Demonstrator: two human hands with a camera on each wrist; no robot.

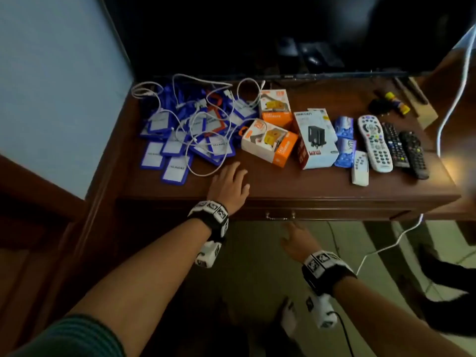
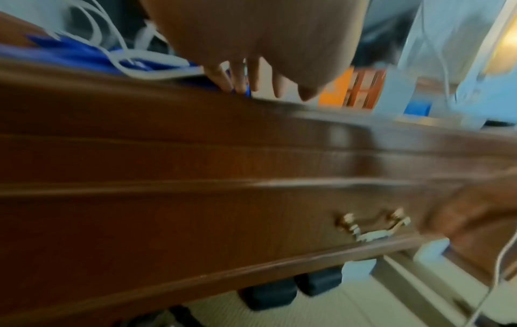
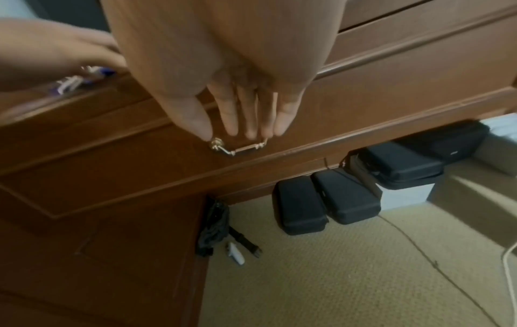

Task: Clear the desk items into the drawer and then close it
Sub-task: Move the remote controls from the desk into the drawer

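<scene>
On the dark wooden desk (image 1: pixel 283 184) lie a heap of blue badge holders (image 1: pixel 180 140) tangled with white cables (image 1: pixel 206 99), two orange-and-white boxes (image 1: pixel 270 143), a white charger box (image 1: pixel 316 140), blue packets (image 1: pixel 343 140) and several remotes (image 1: pixel 386 148). The drawer (image 2: pixel 196 221) under the top is closed, with a brass handle (image 3: pixel 238 148) (image 1: pixel 280 216) (image 2: pixel 372 223). My left hand (image 1: pixel 229 184) rests flat on the desk edge by the badges, fingers straight. My right hand (image 3: pixel 240 124) (image 1: pixel 296 238) hovers just in front of the handle with straight fingers, holding nothing.
A dark television (image 1: pixel 257 34) stands behind the items. A black and yellow object (image 1: pixel 389 104) lies at the back right, and a white cable (image 1: pixel 458 99) hangs at the right. Black cases (image 3: pixel 327 203) sit on the carpet under the desk.
</scene>
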